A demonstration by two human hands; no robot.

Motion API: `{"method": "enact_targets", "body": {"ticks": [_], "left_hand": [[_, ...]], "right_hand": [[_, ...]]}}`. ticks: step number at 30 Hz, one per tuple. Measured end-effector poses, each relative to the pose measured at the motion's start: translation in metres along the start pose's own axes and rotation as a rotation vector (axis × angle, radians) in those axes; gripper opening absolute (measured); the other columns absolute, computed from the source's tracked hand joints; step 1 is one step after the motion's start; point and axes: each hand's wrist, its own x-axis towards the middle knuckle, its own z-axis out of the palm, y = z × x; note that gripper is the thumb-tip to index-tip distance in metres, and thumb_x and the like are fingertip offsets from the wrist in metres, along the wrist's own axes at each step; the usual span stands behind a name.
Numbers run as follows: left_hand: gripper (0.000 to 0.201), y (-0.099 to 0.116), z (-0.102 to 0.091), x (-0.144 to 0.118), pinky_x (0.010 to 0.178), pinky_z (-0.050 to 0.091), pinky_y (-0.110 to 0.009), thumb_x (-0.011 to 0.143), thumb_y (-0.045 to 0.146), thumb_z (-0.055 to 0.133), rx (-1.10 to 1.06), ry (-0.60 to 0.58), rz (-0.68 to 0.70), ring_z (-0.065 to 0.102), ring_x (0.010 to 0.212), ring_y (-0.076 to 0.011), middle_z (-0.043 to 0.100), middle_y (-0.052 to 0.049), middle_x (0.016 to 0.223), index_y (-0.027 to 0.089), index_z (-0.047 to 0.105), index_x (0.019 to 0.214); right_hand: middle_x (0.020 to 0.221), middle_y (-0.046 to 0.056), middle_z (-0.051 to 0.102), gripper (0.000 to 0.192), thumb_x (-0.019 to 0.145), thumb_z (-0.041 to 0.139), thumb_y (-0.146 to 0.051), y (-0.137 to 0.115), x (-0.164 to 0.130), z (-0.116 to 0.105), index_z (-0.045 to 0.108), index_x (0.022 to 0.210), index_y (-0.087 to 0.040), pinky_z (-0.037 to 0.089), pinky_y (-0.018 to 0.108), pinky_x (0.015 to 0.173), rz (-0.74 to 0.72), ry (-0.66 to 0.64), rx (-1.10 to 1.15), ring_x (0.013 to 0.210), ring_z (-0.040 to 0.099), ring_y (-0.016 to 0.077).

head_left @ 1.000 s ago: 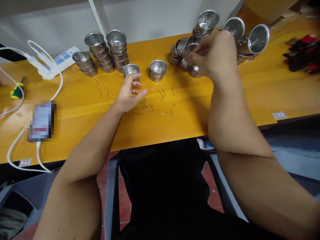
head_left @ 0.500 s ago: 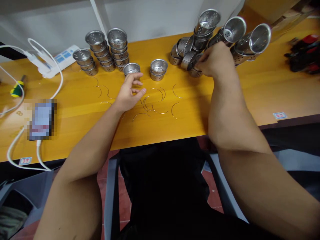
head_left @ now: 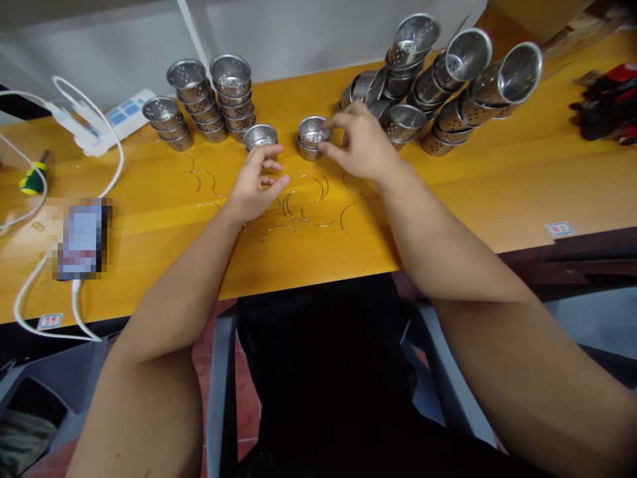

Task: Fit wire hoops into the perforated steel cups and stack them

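Observation:
My left hand (head_left: pixel 256 182) rests over the table with its fingers apart and nothing in them. Just behind its fingertips stands a small perforated metal cup (head_left: pixel 261 135). My right hand (head_left: pixel 361 141) is at the right side of a pair of stacked perforated metal cups (head_left: pixel 314 130). Its thumb and forefinger are spread at the upper cup's rim; whether they touch it I cannot tell. Several thin curved wires (head_left: pixel 318 222) lie scattered on the tabletop in front of both hands.
Stacks of perforated cups (head_left: pixel 231 76) stand at the back left. More stacks, some leaning (head_left: pixel 468 60), are at the back right. A white power strip (head_left: pixel 124 113), a phone (head_left: pixel 82 239) on a cable and a green-yellow screwdriver (head_left: pixel 34 178) lie left. Dark-red items (head_left: pixel 610 103) are far right.
My right hand has moved left from the cups at the back right to the stacked pair in the middle. My left hand has stayed in place.

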Motion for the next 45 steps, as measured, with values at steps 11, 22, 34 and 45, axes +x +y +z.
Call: {"method": "enact_targets", "body": {"ticks": [11, 22, 34, 45], "left_hand": [[0.057, 0.002, 0.0, 0.001, 0.09, 0.075, -0.031, 0.107, 0.039, 0.089, -0.016, 0.001, -0.067, 0.079, 0.129, -0.0232, 0.069, -0.012, 0.167, 0.035, 0.07, 0.16], [0.055, 0.013, -0.001, 0.002, 0.093, 0.076, -0.032, 0.106, 0.044, 0.089, 0.01, 0.038, -0.053, 0.079, 0.128, -0.0227, 0.069, -0.013, 0.169, 0.034, 0.071, 0.157], [0.08, -0.005, -0.004, 0.005, 0.092, 0.077, -0.032, 0.104, 0.06, 0.096, -0.025, 0.073, -0.072, 0.081, 0.127, -0.0236, 0.07, -0.013, 0.172, 0.042, 0.06, 0.172], [0.111, 0.008, -0.003, 0.004, 0.114, 0.079, -0.05, 0.091, 0.086, 0.1, 0.008, 0.002, -0.033, 0.075, 0.159, -0.0404, 0.063, -0.018, 0.178, 0.037, 0.05, 0.177]], "right_hand": [[0.139, 0.019, 0.073, 0.047, 0.117, 0.075, -0.071, 0.012, 0.009, 0.02, 0.078, 0.139, -0.03, 0.057, 0.062, 0.112, -0.022, -0.115, -0.061, 0.135, 0.065, 0.0455], [0.099, 0.012, 0.073, 0.067, 0.109, 0.06, -0.1, 0.036, 0.023, 0.035, 0.082, 0.126, -0.039, 0.042, 0.058, 0.108, -0.054, -0.03, 0.178, 0.12, 0.047, 0.0376], [0.161, 0.014, 0.073, 0.076, 0.116, 0.065, -0.076, -0.02, -0.003, 0.0, 0.051, 0.185, -0.046, 0.056, 0.066, 0.118, -0.07, -0.02, -0.028, 0.159, 0.054, 0.0467], [0.164, 0.014, 0.07, 0.081, 0.111, 0.087, -0.068, -0.041, -0.018, 0.011, 0.05, 0.173, -0.032, 0.061, 0.044, 0.108, -0.205, -0.255, 0.304, 0.13, 0.075, 0.0323]]}}
